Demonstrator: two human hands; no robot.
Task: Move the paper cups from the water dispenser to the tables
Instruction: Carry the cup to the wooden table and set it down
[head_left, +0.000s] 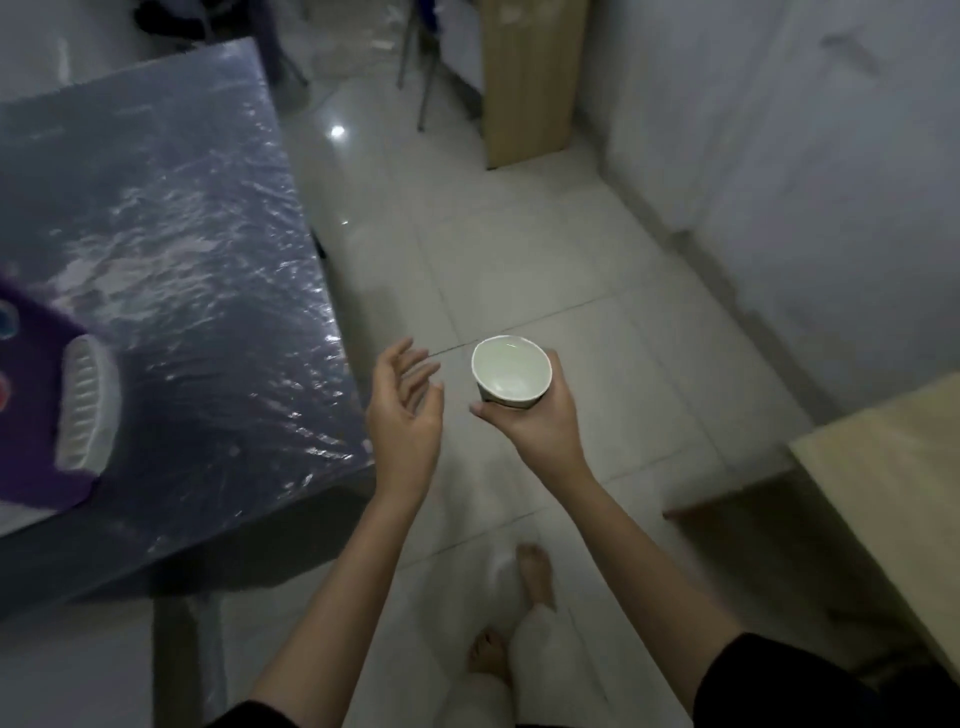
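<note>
A white paper cup (510, 370) is held upright over the tiled floor, its mouth facing up; I cannot tell if anything is in it. My right hand (535, 415) grips it from below and the side. My left hand (408, 402) hovers just to the left of the cup with fingers spread and nothing in it. A table (176, 234) covered in shiny dark blue plastic stands to the left of both hands. On its near left part sits a purple water dispenser (36, 405) with a white drip tray.
A light wooden table (883, 467) juts in at the right edge. A wooden cabinet (530, 83) and chair legs (423, 88) stand at the far end. A white wall (779, 130) runs along the right. My bare feet (535, 571) are on the tiles below.
</note>
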